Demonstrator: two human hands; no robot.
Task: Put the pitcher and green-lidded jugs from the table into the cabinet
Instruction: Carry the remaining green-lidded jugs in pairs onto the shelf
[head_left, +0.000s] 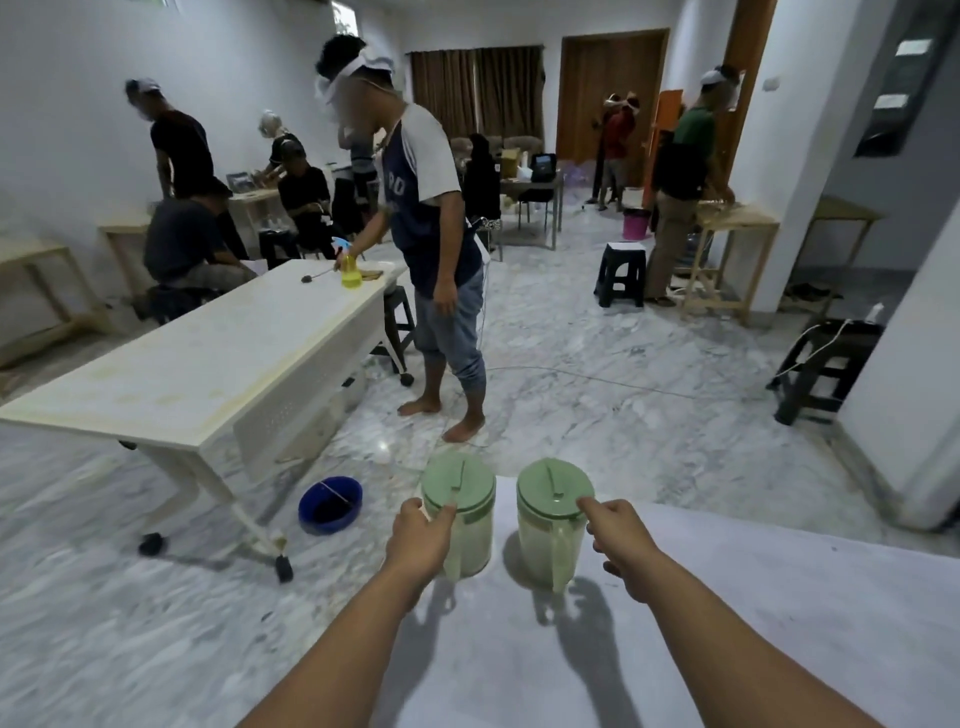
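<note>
On the white table (727, 597), left hand (418, 540) grasps one unlabelled green-lidded jug (460, 514); right hand (621, 535), grip loosely curled, touches the other (553, 519).

A long white folding table (197, 364) on castors is seen at the left, standing on a grey marbled floor (597, 389). On its far end a yellow spray bottle (351, 273) is held by a barefoot person (434, 234) in a navy and white shirt. A blue basin (330, 505) is set on the floor near the table's leg. Black plastic stools (622, 274) are placed further back, and a pink bucket (636, 223) is seen beyond them.
</note>
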